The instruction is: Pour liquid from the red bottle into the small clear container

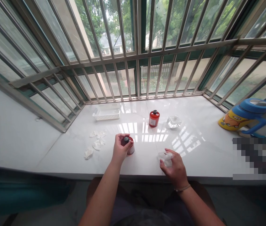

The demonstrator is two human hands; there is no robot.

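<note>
My left hand (pixel 120 148) is closed around a small red bottle with a black cap (pixel 130 147) that stands on the white marble sill (pixel 194 150). My right hand (pixel 174 168) is wrapped round a small clear glass container (pixel 165 157) near the sill's front edge. A second red bottle with a black cap (pixel 154 118) stands upright further back, in the middle. Beside it on the right lies a clear glass dish (pixel 173 121).
A white plastic basket (pixel 107 112) sits at the back left. Several crumpled white wipes (pixel 95 142) lie left of my left hand. A blue and yellow jug (pixel 246 116) stands at the right. Metal window bars (pixel 137 56) close off the back and sides.
</note>
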